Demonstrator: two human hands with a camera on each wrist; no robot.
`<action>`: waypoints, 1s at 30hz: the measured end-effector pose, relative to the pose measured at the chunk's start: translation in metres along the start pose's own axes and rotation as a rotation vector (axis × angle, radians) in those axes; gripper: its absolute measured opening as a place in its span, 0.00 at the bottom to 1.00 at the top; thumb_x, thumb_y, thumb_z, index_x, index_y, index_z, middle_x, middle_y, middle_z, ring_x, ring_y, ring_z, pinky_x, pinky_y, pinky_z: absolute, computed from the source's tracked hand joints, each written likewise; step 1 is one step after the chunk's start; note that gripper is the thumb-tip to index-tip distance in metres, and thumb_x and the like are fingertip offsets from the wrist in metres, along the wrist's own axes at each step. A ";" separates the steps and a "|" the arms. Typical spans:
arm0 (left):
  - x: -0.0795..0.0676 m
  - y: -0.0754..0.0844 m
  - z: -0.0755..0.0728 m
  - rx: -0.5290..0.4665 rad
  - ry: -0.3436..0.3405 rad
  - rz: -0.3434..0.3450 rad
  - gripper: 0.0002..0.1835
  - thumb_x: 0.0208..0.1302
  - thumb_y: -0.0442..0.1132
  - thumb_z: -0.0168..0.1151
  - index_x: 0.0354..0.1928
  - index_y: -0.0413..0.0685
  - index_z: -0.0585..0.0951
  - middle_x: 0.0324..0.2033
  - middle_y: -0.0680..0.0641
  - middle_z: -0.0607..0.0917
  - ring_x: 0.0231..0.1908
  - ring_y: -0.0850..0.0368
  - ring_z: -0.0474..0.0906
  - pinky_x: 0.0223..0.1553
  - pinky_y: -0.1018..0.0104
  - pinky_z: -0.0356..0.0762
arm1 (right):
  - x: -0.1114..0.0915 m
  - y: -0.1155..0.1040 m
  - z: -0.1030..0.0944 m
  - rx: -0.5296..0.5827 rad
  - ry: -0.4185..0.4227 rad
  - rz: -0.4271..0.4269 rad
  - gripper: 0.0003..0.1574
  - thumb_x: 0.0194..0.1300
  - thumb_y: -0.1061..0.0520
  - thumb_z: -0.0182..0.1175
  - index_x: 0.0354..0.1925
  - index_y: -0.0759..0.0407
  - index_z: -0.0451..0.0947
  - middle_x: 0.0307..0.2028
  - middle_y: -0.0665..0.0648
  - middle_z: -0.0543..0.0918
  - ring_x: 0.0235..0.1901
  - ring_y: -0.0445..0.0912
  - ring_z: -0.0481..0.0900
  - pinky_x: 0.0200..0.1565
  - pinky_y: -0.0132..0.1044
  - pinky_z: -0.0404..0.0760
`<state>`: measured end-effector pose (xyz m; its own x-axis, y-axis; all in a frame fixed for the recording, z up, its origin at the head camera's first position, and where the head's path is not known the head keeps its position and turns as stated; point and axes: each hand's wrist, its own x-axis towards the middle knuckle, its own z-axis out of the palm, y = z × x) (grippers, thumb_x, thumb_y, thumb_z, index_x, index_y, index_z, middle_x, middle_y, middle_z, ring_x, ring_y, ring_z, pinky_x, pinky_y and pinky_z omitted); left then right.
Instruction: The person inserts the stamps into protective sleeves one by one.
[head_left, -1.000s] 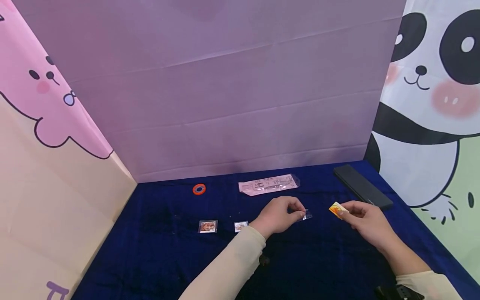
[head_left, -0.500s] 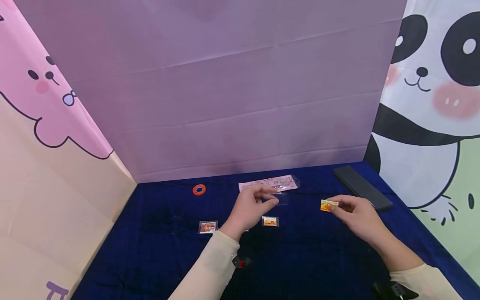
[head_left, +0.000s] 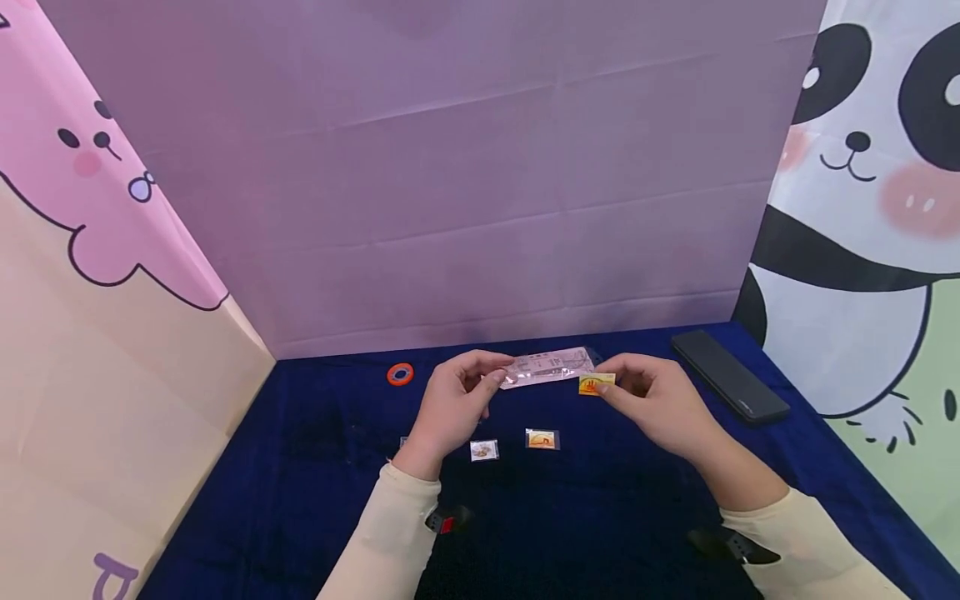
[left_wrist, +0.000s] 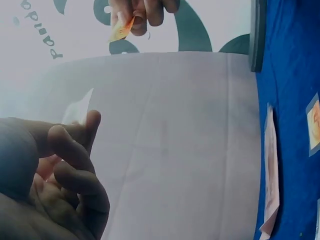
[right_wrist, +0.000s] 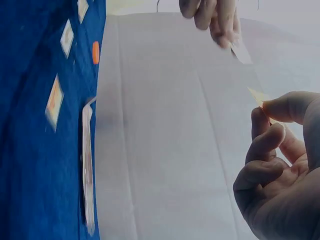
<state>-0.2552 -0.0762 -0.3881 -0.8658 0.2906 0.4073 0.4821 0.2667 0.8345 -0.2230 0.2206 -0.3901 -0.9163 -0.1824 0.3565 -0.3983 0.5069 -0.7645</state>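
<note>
My left hand [head_left: 457, 404] pinches a small clear plastic sleeve [left_wrist: 78, 111] between thumb and fingertips, raised off the table. To its right, my right hand [head_left: 656, 404] holds a small yellow stamp-like card [head_left: 596, 384] by its edge, its orange print showing. The sleeve and the card are apart. Below the hands on the blue cloth lie a yellow-orange picture card [head_left: 542, 439] and a pale picture card [head_left: 483, 450], each in a clear sleeve. Another sleeved card is mostly hidden by my left wrist in the head view but shows in the right wrist view.
A pink packet [head_left: 551, 367] in clear wrapping lies behind the hands. An orange tape-like ring [head_left: 400, 374] sits at the back left, and a long dark case [head_left: 729, 377] at the back right. Printed cloth walls [head_left: 465, 208] stand around the blue cloth [head_left: 315, 500].
My left hand has left the yellow-orange sleeved card on the cloth, moved left and up, and now has an empty sleeve. My right hand has moved left with the yellow card.
</note>
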 end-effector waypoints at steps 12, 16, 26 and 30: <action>-0.004 0.006 -0.010 -0.027 0.030 0.008 0.05 0.74 0.43 0.66 0.44 0.52 0.87 0.35 0.53 0.90 0.29 0.54 0.80 0.30 0.65 0.69 | 0.019 -0.029 0.019 0.101 0.047 -0.103 0.09 0.74 0.59 0.66 0.50 0.54 0.87 0.23 0.56 0.71 0.19 0.48 0.66 0.19 0.36 0.66; -0.005 0.008 -0.009 -0.027 0.031 0.018 0.07 0.75 0.44 0.65 0.41 0.51 0.87 0.33 0.54 0.90 0.27 0.55 0.78 0.28 0.65 0.67 | 0.021 -0.041 0.024 0.153 0.046 -0.131 0.09 0.73 0.60 0.66 0.50 0.56 0.87 0.26 0.57 0.72 0.21 0.49 0.67 0.21 0.35 0.68; -0.007 0.011 -0.007 0.044 0.059 0.020 0.09 0.75 0.47 0.65 0.42 0.55 0.91 0.27 0.58 0.88 0.20 0.54 0.64 0.21 0.67 0.58 | 0.016 -0.044 0.027 0.185 0.088 -0.122 0.08 0.74 0.60 0.65 0.50 0.56 0.87 0.29 0.59 0.76 0.23 0.49 0.70 0.24 0.35 0.71; -0.008 0.011 -0.007 0.052 0.061 0.011 0.10 0.77 0.46 0.63 0.43 0.54 0.91 0.28 0.57 0.89 0.21 0.53 0.66 0.21 0.67 0.59 | 0.015 -0.044 0.029 0.192 0.108 -0.126 0.09 0.74 0.59 0.66 0.51 0.55 0.86 0.29 0.58 0.75 0.23 0.49 0.70 0.24 0.35 0.72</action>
<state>-0.2441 -0.0815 -0.3798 -0.8662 0.2376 0.4397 0.4967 0.3116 0.8101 -0.2203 0.1707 -0.3667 -0.8533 -0.1377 0.5029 -0.5191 0.3143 -0.7948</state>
